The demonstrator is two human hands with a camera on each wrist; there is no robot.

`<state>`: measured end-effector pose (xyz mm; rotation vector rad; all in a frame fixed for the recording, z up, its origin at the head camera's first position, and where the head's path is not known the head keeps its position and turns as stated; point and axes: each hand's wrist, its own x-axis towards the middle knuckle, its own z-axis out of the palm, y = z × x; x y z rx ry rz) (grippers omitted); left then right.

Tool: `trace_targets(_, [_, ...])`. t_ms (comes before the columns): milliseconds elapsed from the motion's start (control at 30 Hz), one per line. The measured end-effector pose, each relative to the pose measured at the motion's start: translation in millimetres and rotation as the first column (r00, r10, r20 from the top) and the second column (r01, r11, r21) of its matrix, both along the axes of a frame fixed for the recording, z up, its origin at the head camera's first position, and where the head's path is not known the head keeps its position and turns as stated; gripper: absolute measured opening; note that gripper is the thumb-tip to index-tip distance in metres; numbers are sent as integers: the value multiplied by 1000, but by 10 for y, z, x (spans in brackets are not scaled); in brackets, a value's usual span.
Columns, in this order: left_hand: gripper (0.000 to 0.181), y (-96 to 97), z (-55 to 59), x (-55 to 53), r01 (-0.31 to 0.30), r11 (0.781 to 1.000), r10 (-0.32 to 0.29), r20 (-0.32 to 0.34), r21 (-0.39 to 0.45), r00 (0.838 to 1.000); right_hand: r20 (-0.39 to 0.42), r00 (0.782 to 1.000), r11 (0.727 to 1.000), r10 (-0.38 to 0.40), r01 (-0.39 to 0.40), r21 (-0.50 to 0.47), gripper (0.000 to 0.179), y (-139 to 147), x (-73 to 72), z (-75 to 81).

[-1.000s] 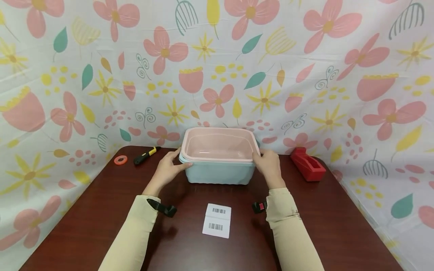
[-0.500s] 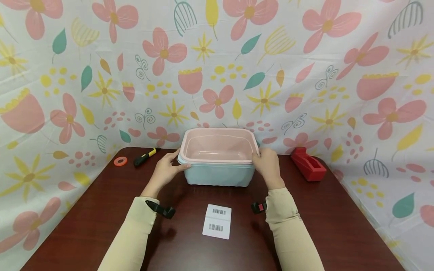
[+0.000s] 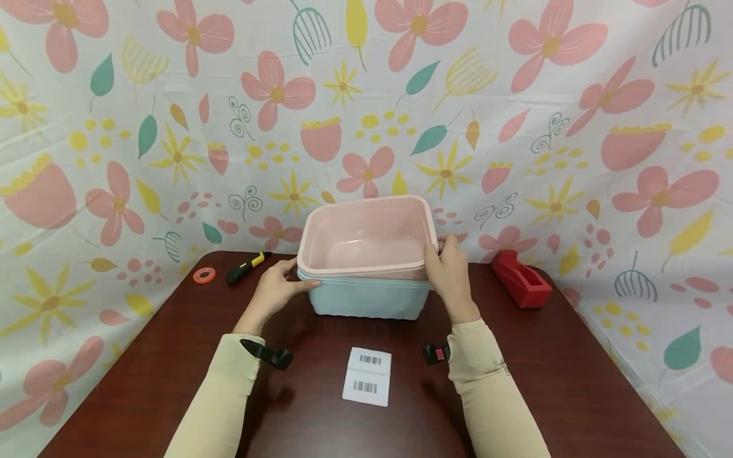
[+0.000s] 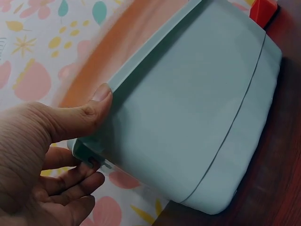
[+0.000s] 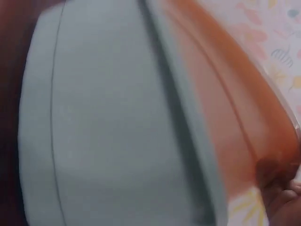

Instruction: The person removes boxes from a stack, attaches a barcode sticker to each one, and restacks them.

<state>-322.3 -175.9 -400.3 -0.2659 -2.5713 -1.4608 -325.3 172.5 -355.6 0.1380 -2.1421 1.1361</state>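
Observation:
A pink plastic basin (image 3: 368,245) sits nested in a light blue basin (image 3: 369,300) at the back of the table. Its right side is raised above the blue rim, so it stands tilted. My left hand (image 3: 273,294) grips the blue basin's left corner. In the left wrist view the thumb (image 4: 84,113) lies on the blue rim and the other fingers curl under the corner. My right hand (image 3: 449,277) pinches the pink basin's right rim. In the blurred right wrist view, pink wall (image 5: 235,122) shows above the blue side (image 5: 108,117).
A white card with barcodes (image 3: 367,376) lies in front of the basins. To the left are an orange ring (image 3: 203,275) and a black-and-yellow utility knife (image 3: 245,268). A red tape dispenser (image 3: 522,280) stands at right. A floral cloth (image 3: 366,95) hangs behind.
The pink basin's right and back sides have risen out of the blue basin with my right hand. The left hand has kept its grip on the blue rim.

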Motion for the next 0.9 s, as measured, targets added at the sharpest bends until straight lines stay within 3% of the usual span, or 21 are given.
trace_targets(133, [89,-28,2,-6,2,1000,-2,4,-15,1000,-138,983,970,119,-145,-197,26,-43,98,108])
trace_targets(267, [94,-98,18,-9,-14,1000,14,21,-23,1000,-277,958,944,77,-160,-288,26,25,197,266])
trace_targets(367, [94,-166,37,-6,-13,1000,14,35,-27,999,-279,960,926,-15,-92,-366,26,169,223,335])
trace_targets(467, [94,-232,58,3,-6,999,7,53,-34,999,-230,973,860,-17,-103,-500,26,334,254,351])
trace_targets(600, [93,-320,78,8,6,999,-3,63,-54,998,-230,973,728,23,-174,-663,21,557,323,367])
trace_targets(700, [93,-382,97,16,15,998,-11,71,-67,997,-286,956,628,58,-258,-734,21,744,371,380])
trace_targets(833, [93,-500,148,50,6,998,1,93,-67,996,-326,939,527,107,-332,-782,18,1060,380,351])
trace_targets(900, [94,-566,168,64,3,998,3,98,-66,995,-304,944,500,127,-326,-802,15,1216,380,331])
